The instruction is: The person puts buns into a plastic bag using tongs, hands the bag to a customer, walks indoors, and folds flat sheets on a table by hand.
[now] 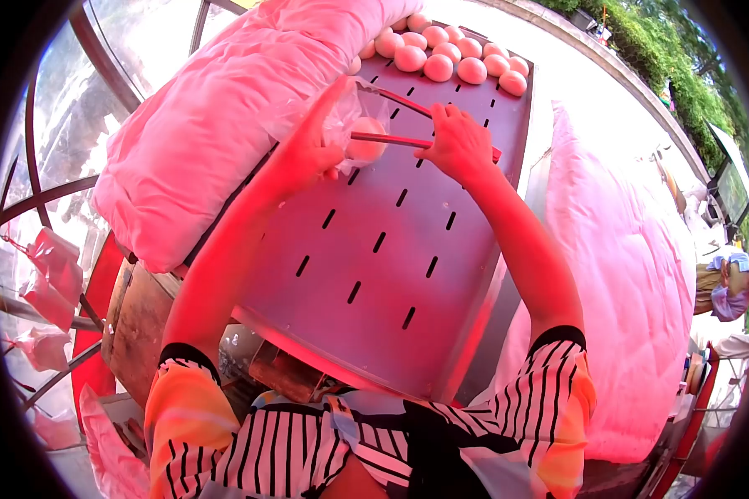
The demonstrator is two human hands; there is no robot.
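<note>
1. over the far half of the slotted tray, 2 bare hands work near each other, with tongs and a clear plastic bag between them.
2. the right hand wraps the tongs, its fingers curled about the 2 long arms, which point leftward.
3. the left hand is at the bag, forefinger and thumb spread apart; the remaining fingers are mostly hidden, so i cannot tell whether they grip the film.
4. a single round bun is at the tips of the tongs, by the bag and just right of the left hand; i cannot tell how far inside the film it sits.
5. more round buns crowd the far end of the tray, some touching.
6. a puffy pink quilt is bunched along the left side of the tray, and a paler quilt spreads along the right.
7. at the far right, well apart from the hands, is another person in a bluish top.
</note>
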